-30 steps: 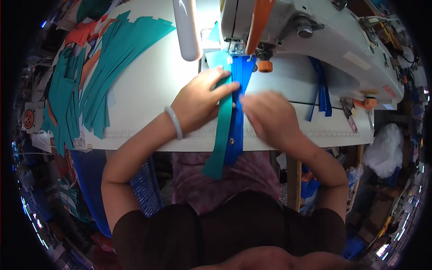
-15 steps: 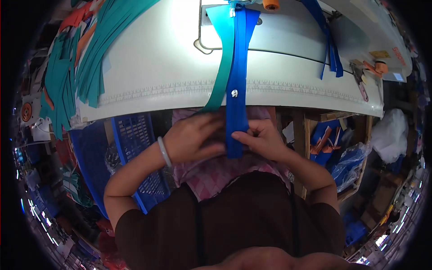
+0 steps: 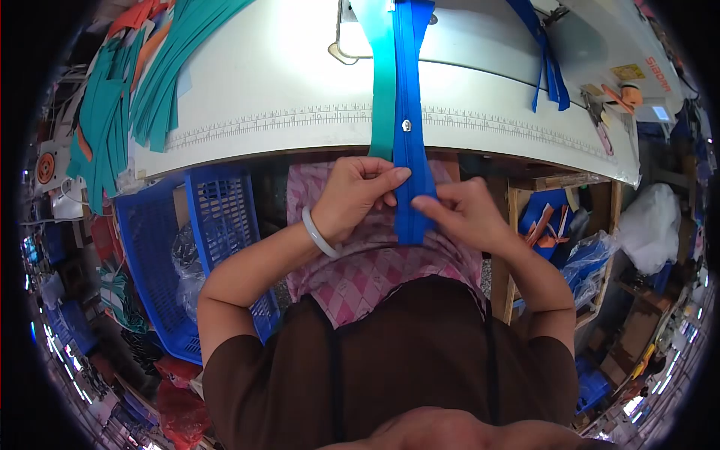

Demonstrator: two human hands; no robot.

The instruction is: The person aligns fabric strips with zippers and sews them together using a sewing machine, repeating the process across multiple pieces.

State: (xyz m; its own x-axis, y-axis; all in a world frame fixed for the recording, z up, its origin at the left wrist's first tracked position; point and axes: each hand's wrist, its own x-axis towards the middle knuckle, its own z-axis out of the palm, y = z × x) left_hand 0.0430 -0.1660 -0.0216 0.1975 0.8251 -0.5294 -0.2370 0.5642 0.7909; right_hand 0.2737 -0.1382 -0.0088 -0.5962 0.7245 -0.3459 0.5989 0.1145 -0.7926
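A blue zipper strip (image 3: 409,90) with a silver slider (image 3: 406,126) runs down from the top of the view and hangs over the table's front edge. Along its left side lies a teal strip (image 3: 382,97). My left hand (image 3: 356,195), with a pale bangle at the wrist, pinches the strips just below the edge, its thumb on the blue one. At the blue strip's right edge, my right hand (image 3: 465,214) grips the lower part between thumb and curled fingers. The strip's lower end hangs over my lap.
Teal strips (image 3: 161,82) lie at the left of the white table (image 3: 255,124), near orange pieces. Narrow blue strips (image 3: 551,71) lie at the right beside the machine (image 3: 622,45). Below the table are a blue basket (image 3: 157,262) and a wooden drawer (image 3: 517,247) with scraps.
The view has tilted down toward my lap. Both hands have come from near the needle area to below the table edge, and my left hand has now closed on the strips.
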